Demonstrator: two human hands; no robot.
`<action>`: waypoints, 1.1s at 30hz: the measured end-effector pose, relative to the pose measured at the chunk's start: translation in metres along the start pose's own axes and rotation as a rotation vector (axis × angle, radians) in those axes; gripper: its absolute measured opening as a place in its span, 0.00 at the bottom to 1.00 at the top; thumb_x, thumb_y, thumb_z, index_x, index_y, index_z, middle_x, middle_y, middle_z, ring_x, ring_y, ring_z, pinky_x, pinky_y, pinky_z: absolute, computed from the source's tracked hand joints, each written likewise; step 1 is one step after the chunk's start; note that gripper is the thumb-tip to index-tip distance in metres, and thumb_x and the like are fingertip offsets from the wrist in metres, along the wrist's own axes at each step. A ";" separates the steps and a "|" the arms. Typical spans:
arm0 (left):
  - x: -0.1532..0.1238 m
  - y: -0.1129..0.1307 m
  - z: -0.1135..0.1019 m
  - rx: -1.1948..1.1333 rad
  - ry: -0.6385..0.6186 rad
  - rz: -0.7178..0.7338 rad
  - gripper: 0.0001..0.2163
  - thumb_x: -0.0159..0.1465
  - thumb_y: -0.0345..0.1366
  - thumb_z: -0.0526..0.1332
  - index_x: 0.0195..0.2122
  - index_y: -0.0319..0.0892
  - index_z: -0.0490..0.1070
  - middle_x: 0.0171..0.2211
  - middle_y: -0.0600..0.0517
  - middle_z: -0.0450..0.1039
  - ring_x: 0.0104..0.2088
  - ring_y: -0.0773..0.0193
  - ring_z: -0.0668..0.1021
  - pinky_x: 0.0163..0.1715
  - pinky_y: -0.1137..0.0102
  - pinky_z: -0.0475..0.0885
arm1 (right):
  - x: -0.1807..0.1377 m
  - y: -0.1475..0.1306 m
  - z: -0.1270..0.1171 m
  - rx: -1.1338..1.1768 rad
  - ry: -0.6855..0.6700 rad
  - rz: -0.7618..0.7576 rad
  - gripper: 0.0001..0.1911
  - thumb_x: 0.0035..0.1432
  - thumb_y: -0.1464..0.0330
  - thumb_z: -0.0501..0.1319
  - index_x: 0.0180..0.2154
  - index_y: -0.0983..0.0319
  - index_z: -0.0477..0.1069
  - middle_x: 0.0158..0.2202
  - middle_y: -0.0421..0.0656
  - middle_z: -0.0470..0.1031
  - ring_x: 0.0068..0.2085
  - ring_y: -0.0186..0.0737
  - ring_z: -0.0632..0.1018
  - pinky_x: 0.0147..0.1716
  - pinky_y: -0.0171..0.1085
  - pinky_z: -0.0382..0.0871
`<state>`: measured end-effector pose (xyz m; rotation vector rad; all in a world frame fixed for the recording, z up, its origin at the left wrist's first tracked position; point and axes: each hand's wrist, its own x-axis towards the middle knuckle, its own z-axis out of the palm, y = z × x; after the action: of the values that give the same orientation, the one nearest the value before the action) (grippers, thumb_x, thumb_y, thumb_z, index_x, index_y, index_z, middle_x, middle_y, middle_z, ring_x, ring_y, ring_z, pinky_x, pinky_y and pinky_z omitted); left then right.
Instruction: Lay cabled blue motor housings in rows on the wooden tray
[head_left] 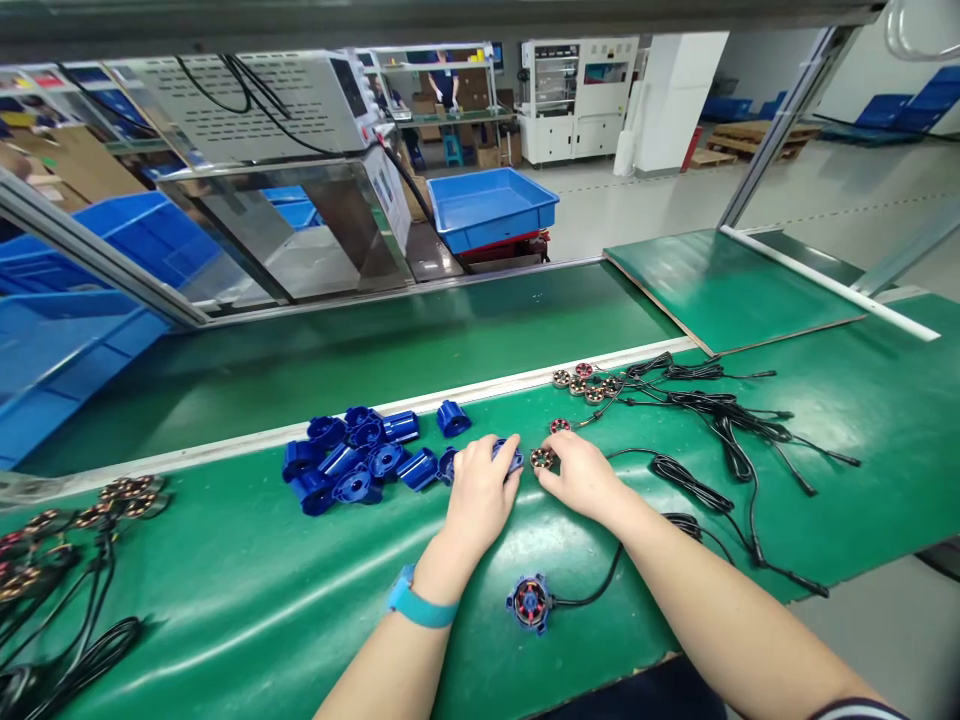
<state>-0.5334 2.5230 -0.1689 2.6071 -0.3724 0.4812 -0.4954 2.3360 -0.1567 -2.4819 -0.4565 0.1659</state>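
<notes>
My left hand (480, 490) lies on the green mat with its fingers curled round a blue plastic housing (508, 455). My right hand (581, 475) is beside it, fingertips pinching a small round copper-wound stator (542, 459). To the left lies a heap of several blue housings (352, 465). Closer to me rests one assembled blue unit (530, 603) with a black cable. More stators (585, 381) with black cables (720, 420) lie spread at the right.
A green conveyor belt (360, 345) runs behind the mat. Blue bins (491, 205) and a metal machine housing (300, 230) stand beyond it. Another bundle of wired stators (67, 560) lies at the far left. A raised green board (720, 290) sits at the back right.
</notes>
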 end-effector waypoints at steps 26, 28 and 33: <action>-0.016 -0.001 0.022 -0.411 0.049 -0.235 0.22 0.58 0.30 0.67 0.53 0.44 0.65 0.49 0.47 0.76 0.50 0.57 0.79 0.52 0.58 0.76 | -0.017 -0.009 -0.009 0.282 0.177 -0.327 0.14 0.62 0.65 0.64 0.49 0.61 0.73 0.44 0.48 0.75 0.43 0.42 0.77 0.44 0.41 0.74; -0.019 0.002 0.020 -0.396 0.051 -0.165 0.22 0.59 0.28 0.65 0.54 0.45 0.65 0.50 0.47 0.75 0.52 0.57 0.78 0.54 0.59 0.75 | -0.018 -0.006 -0.002 0.259 0.138 -0.324 0.14 0.62 0.65 0.63 0.49 0.60 0.73 0.44 0.47 0.74 0.42 0.42 0.76 0.42 0.41 0.74; -0.023 0.006 0.016 -0.388 0.058 -0.104 0.20 0.62 0.29 0.63 0.55 0.45 0.64 0.51 0.48 0.75 0.52 0.59 0.78 0.54 0.60 0.75 | -0.018 -0.006 -0.002 0.220 0.087 -0.315 0.13 0.61 0.68 0.63 0.48 0.59 0.74 0.43 0.46 0.73 0.41 0.41 0.75 0.41 0.40 0.74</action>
<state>-0.5522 2.5137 -0.1893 2.2194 -0.2776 0.4022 -0.5135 2.3335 -0.1513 -2.1608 -0.7422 -0.0191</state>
